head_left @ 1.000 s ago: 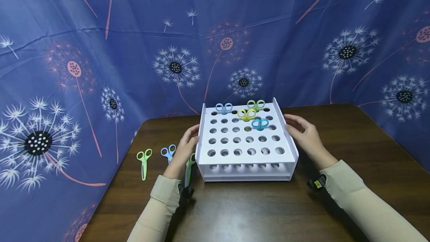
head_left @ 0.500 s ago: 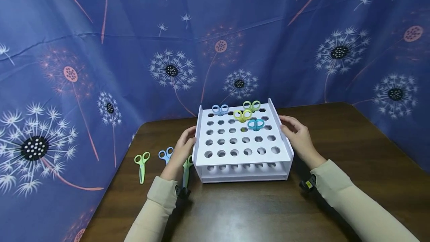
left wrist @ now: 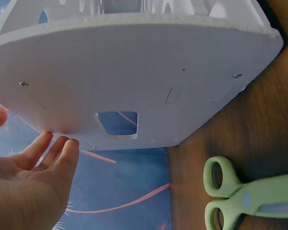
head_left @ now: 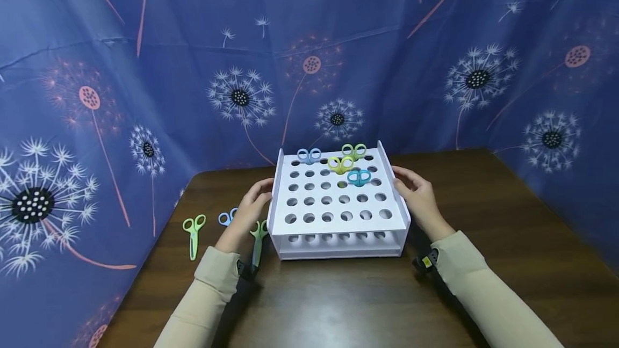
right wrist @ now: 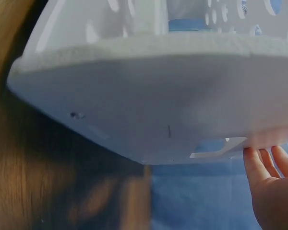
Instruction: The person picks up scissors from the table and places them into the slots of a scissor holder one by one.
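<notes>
A white rack [head_left: 333,227] with rows of round holes stands on the table. My left hand [head_left: 245,216] touches its left side panel with the fingertips, near the rear edge and the cut-out in the left wrist view. Opposite, the fingers of my right hand [head_left: 422,201] rest against the right panel. Handles-up in the rear holes are light blue scissors [head_left: 309,158], lime green scissors [head_left: 354,153], yellow scissors [head_left: 340,166] and teal scissors [head_left: 359,179]; their blades are down inside the rack.
Left of the rack lie green scissors [head_left: 194,238], blue scissors [head_left: 231,217] partly hidden by the left hand, and darker green scissors [head_left: 258,238] beside the left wrist. A blue dandelion-print cloth [head_left: 184,26] hangs behind the brown table [head_left: 488,203].
The head view has shifted, so everything appears farther left. Rack, scissors and both hands keep their places relative to each other.
</notes>
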The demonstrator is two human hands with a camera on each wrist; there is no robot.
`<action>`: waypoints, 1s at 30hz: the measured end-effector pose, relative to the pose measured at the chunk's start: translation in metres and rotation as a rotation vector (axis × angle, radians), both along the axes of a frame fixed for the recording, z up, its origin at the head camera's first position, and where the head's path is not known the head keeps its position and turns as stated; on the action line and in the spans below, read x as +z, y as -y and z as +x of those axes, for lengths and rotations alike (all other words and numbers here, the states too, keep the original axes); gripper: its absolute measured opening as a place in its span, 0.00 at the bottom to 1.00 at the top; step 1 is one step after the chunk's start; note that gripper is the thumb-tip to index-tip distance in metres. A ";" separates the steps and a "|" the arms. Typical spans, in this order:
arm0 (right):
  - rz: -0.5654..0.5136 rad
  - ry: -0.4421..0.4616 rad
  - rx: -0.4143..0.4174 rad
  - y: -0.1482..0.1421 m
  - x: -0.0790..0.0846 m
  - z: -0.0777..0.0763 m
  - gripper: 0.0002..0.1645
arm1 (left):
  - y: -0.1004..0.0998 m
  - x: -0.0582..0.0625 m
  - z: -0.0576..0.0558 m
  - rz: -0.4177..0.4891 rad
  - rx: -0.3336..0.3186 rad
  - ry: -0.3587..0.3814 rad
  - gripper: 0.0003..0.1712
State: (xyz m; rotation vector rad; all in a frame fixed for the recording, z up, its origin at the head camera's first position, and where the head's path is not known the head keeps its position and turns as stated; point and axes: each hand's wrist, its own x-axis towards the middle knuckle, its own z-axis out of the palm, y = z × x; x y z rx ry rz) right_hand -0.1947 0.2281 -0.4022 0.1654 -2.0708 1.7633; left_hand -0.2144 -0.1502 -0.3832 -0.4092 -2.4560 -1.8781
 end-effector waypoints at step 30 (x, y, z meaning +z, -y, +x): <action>-0.158 0.088 0.011 0.007 -0.003 0.002 0.25 | 0.051 -0.010 -0.017 -0.128 -0.004 -0.102 0.24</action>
